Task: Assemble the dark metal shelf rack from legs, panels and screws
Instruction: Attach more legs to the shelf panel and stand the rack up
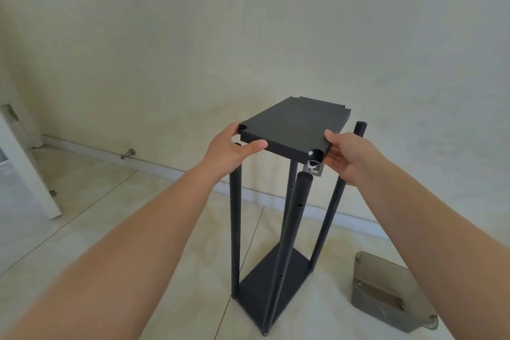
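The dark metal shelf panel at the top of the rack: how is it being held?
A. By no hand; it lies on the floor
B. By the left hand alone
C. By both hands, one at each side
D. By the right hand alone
C: the left hand and the right hand grip opposite sides of the dark metal shelf panel above the upright dark legs.

Both hands hold a dark panel [295, 125] above four upright legs [236, 229] that stand on a lower panel [271, 281] on the tiled floor [110, 229]. The left hand [234, 146] grips its near-left corner, the right hand [349, 154] its near-right. A grey bag [386, 292] lies to the right by the wall [193, 36].
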